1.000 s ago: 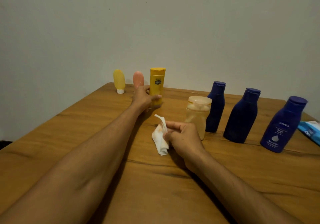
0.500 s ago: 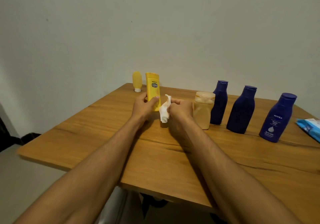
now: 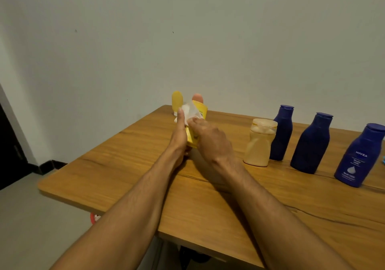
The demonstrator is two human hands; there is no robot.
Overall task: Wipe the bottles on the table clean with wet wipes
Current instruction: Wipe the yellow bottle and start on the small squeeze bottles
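Bottle (image 3: pixel 191 137), yellow, tilted, crumpled white wipe (image 3: pixel 190 111) over its upper front

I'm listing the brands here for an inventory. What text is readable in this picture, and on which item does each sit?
"NIVEA": front of the rightmost dark blue bottle.
Smaller white lines below it: too blurred to read.
Dark print on the yellow bottle: blurred, partly covered by the wet wipe and right hand.
Beige bottle, middle blue bottle, far blue bottle: no text visible.
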